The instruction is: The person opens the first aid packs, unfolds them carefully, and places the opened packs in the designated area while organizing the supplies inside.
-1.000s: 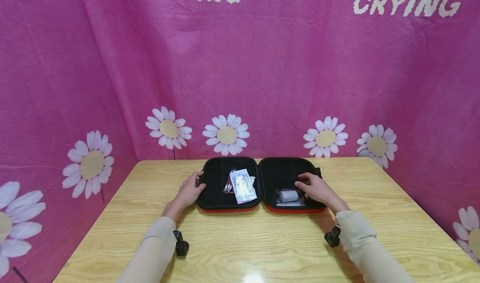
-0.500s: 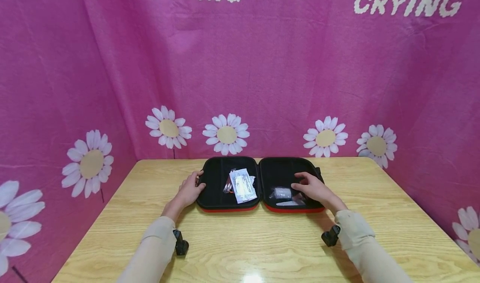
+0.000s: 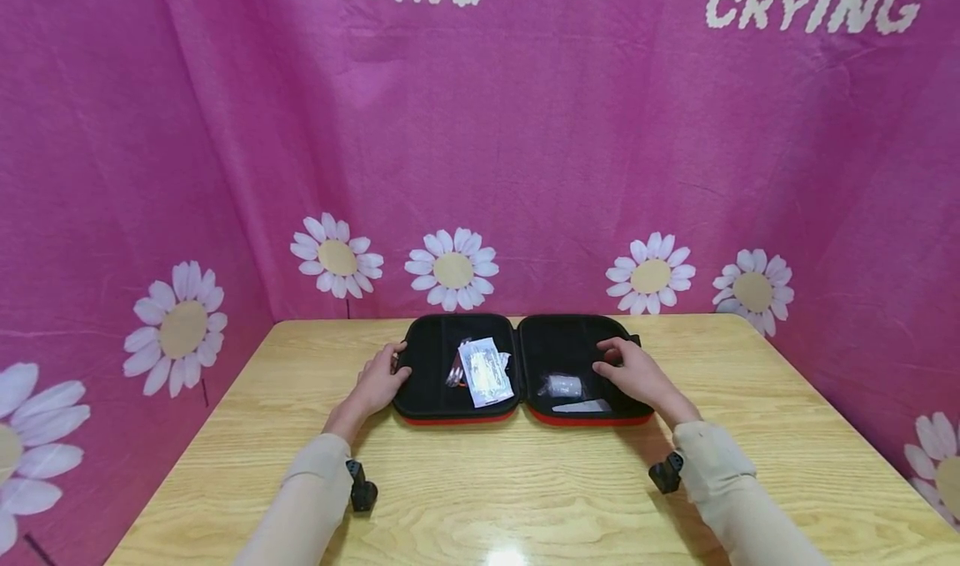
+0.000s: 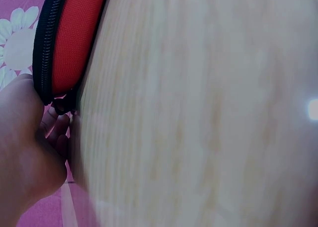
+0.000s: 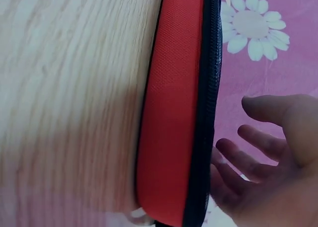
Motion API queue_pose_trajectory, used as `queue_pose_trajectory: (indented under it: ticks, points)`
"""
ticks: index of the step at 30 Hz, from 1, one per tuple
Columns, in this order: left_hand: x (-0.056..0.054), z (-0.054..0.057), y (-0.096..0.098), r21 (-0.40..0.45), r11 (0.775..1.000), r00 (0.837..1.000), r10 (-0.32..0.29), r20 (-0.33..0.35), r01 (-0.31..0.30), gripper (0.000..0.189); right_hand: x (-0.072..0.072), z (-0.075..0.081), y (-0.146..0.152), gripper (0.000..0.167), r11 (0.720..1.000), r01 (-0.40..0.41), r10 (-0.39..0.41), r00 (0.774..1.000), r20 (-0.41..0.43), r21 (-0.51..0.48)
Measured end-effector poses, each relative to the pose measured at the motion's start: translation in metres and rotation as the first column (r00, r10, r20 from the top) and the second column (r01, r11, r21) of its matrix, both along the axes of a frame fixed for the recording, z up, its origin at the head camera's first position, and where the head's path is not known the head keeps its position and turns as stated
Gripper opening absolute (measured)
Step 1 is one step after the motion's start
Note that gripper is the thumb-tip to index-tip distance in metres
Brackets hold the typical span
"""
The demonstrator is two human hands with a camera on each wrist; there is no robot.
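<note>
A red zippered case [image 3: 592, 421] with black lining lies unfolded on the table. My left hand [image 3: 381, 378] grips the outer edge of its left half; in the left wrist view the thumb goes over the zipper rim [image 4: 45, 43] while the fingers curl outside it. Over the right half hovers my right hand [image 3: 633, 374], its fingers loosely bent with nothing between them. A white roll in clear wrap [image 3: 564, 386] and a flat whitish strip [image 3: 582, 406] lie in that half, left of the hand. The left half holds white packets [image 3: 486, 373] and a thin bundle [image 3: 455, 372], perhaps swabs.
The wooden table [image 3: 480, 483] extends in front of the case and to both sides. A pink curtain [image 3: 525, 149] with daisies hangs close behind the table's far edge. Small black cameras [image 3: 362, 487] are worn at both wrists.
The wrapped roll has shifted left inside the right half and lies there apart from my right hand. That hand has drawn back slightly rightward and up. The left hand stays in place.
</note>
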State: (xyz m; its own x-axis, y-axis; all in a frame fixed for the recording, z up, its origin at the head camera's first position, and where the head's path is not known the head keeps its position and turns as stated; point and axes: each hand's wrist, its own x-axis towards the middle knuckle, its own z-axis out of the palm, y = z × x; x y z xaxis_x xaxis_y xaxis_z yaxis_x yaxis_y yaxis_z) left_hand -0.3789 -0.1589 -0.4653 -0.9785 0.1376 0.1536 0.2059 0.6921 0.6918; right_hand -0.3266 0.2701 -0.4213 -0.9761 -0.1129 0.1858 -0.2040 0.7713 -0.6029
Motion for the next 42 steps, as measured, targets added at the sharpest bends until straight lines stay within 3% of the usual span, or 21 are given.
queue_pose_trajectory:
  ticks: [14,21,42]
  points:
    - [0.001,0.001,0.0,0.003,1.0,1.0,-0.001,0.01,0.001,0.052,-0.01,0.012,-0.03,0.037,0.999,-0.044,0.043,0.996,-0.072,-0.017]
    - [0.0,0.001,0.0,-0.009,1.0,1.0,-0.001,-0.012,0.001,0.051,-0.018,0.014,-0.048,0.037,0.995,-0.1,0.098,0.992,-0.077,-0.014]
    - [-0.001,0.0,0.0,-0.002,1.0,1.0,0.004,0.017,-0.004,0.052,-0.039,0.016,-0.093,0.035,0.975,-0.218,0.214,0.973,-0.082,-0.045]
